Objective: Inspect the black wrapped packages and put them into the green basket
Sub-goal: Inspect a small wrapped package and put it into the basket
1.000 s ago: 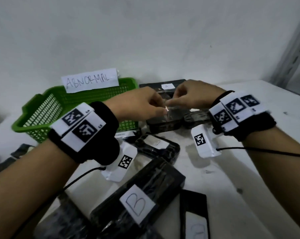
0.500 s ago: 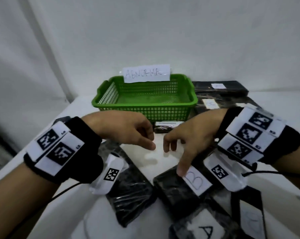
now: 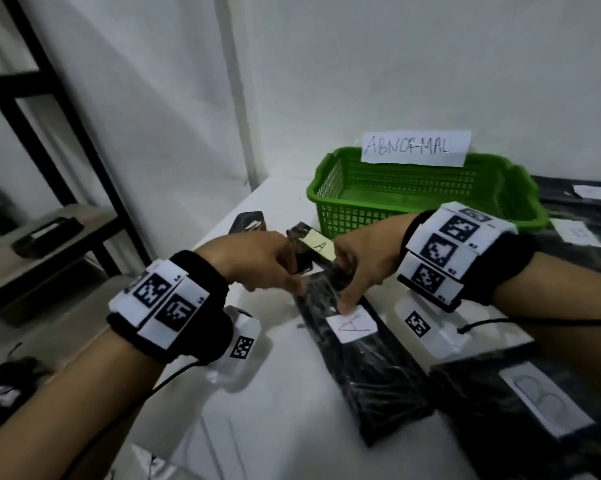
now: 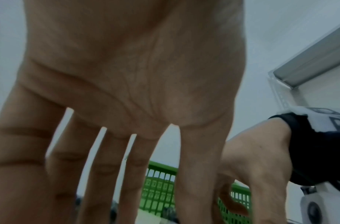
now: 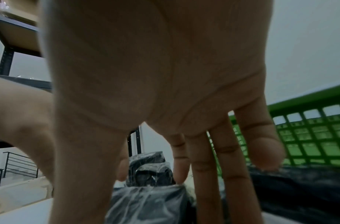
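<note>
A long black wrapped package (image 3: pixel 358 358) with a white label marked A in red lies on the white table (image 3: pixel 285 410), pointing away from me. My left hand (image 3: pixel 288 282) hovers at its far end with straight, spread fingers (image 4: pixel 127 174). My right hand (image 3: pixel 347 289) reaches down onto the same end; its thumb touches the wrap just above the label, and its straight fingers (image 5: pixel 232 181) come down along the package (image 5: pixel 146 201). A second package labelled A (image 3: pixel 318 245) lies just behind the hands. The green basket (image 3: pixel 330 188), tagged ABNORMAL, stands behind on the right and looks empty.
More black packages lie at the front right (image 3: pixel 541 410), right of the basket (image 3: pixel 576 202) and at the table's left edge (image 3: pixel 249 221). A dark metal shelf rack (image 3: pixel 32 237) stands left of the table. The basket's wall (image 5: pixel 309 136) is close by my right hand.
My view has swung left. Both hands left the package they held up beside the basket and the B package, and now sit over the far end of the long A package.
</note>
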Tool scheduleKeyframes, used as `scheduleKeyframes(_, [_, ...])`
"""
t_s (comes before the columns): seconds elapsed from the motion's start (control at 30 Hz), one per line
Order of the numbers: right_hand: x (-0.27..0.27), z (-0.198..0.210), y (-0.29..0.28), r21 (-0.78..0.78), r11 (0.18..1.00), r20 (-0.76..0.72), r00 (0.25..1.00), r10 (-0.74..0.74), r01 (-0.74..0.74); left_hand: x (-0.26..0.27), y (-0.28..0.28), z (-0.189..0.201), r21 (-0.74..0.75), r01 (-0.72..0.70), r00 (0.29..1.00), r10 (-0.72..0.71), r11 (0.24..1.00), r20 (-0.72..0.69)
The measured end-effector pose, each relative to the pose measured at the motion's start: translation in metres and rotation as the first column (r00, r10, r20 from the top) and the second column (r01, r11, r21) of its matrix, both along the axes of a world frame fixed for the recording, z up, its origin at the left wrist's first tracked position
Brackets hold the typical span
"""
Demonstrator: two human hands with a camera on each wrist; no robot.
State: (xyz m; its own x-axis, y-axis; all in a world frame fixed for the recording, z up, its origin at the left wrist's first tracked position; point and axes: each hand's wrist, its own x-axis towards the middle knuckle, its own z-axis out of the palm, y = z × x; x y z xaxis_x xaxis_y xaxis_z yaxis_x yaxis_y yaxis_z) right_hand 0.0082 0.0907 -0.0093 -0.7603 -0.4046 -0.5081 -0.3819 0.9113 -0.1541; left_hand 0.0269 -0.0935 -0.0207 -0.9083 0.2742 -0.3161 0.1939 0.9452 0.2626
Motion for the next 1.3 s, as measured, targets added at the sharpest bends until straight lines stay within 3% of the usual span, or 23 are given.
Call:
scheduleKeyframes(0.1, [0.003, -0.009, -0.007, -0.073, 0.996, 0.025, 0.998, -0.054, 0.055, 0.004, -0.002, -0.014, -0.01, -0.035, 0.982, 0.036, 0.999, 0.186])
scheduleKeyframes(0.17, [0.007, -0.012, -0.008, -0.097, 0.992, -0.023, 0.996, -0.089, 0.086, 0.005, -0.005, -0.021, 0.075, -0.033, 0.979, 0.017, 0.997, 0.205])
scheduleKeyframes(0.27, [0.014, -0.001, -0.005, -0.293, 0.941, 0.001, 0.985, -0.175, 0.168, 0.005, -0.018, -0.018, 0.361, -0.059, 0.998, 0.046, 0.931, 0.045])
scheduleKeyframes(0.33, [0.016, 0.018, -0.001, -0.456, 0.868, -0.066, 0.965, -0.255, 0.198, 0.003, -0.028, -0.008, 0.647, -0.061, 0.978, 0.175, 0.76, -0.114])
scheduleKeyframes(0.4, [0.015, 0.035, 0.003, -0.581, 0.791, -0.145, 0.931, -0.334, 0.193, 0.001, -0.032, 0.003, 0.815, -0.014, 0.945, 0.273, 0.579, -0.178])
scheduleKeyframes(0.47, [0.015, 0.047, 0.009, -0.637, 0.749, -0.181, 0.909, -0.375, 0.182, 0.0, -0.025, 0.012, 0.849, 0.063, 0.931, 0.277, 0.524, -0.24])
scheduleKeyframes(0.6, [0.011, 0.055, 0.035, -0.678, 0.716, -0.261, 0.856, -0.445, 0.165, -0.009, 0.004, 0.03, 0.843, 0.178, 0.891, 0.28, 0.508, -0.357])
scheduleKeyframes(0.67, [0.005, 0.054, 0.061, -0.796, 0.591, -0.273, 0.791, -0.547, 0.133, -0.02, 0.016, 0.038, 0.865, 0.184, 0.889, 0.297, 0.466, -0.349])
scheduleKeyframes(0.77, [0.0, 0.048, 0.1, -0.961, 0.255, -0.111, 0.688, -0.717, 0.11, -0.038, 0.028, 0.036, 0.908, 0.09, 0.888, 0.38, 0.41, -0.259])
scheduleKeyframes(0.83, [0.001, 0.039, 0.12, -0.984, 0.136, -0.033, 0.633, -0.774, 0.115, -0.046, 0.045, 0.029, 0.941, 0.032, 0.899, 0.402, 0.336, -0.174])
scheduleKeyframes(0.9, [0.005, 0.028, 0.131, -0.983, 0.147, -0.05, 0.596, -0.802, 0.115, -0.052, 0.066, 0.025, 0.98, 0.042, 0.923, 0.369, 0.195, -0.113])
scheduleKeyframes(0.97, [0.013, 0.021, 0.141, -0.93, 0.354, -0.258, 0.509, -0.821, 0.101, -0.059, 0.088, 0.028, 0.988, 0.082, 0.93, 0.347, 0.132, -0.124])
scheduleKeyframes(1.0, [0.017, 0.022, 0.149, -0.884, 0.454, -0.359, 0.457, -0.814, 0.114, -0.064, 0.098, 0.032, 0.989, 0.091, 0.934, 0.335, 0.118, -0.126])
scheduleKeyframes(1.03, [0.019, 0.024, 0.156, -0.856, 0.499, -0.404, 0.427, -0.809, 0.136, -0.068, 0.104, 0.036, 0.99, 0.09, 0.941, 0.317, 0.107, -0.12])
scheduleKeyframes(1.07, [0.02, 0.027, 0.164, -0.858, 0.492, -0.392, 0.427, -0.815, 0.151, -0.071, 0.109, 0.039, 0.991, 0.087, 0.952, 0.284, 0.104, -0.114])
scheduleKeyframes(1.1, [0.022, 0.03, 0.173, -0.895, 0.425, -0.325, 0.452, -0.83, 0.137, -0.073, 0.117, 0.041, 0.989, 0.086, 0.966, 0.234, 0.118, -0.112])
scheduleKeyframes(1.2, [0.023, 0.037, 0.19, -0.992, 0.127, -0.097, 0.575, -0.812, 0.014, -0.075, 0.136, 0.043, 0.972, 0.108, 0.986, 0.103, 0.209, -0.132])
scheduleKeyframes(1.3, [0.029, 0.041, 0.194, -0.992, 0.075, -0.118, 0.583, -0.804, -0.098, -0.068, 0.158, 0.044, 0.973, 0.135, 0.986, 0.072, 0.187, -0.15])
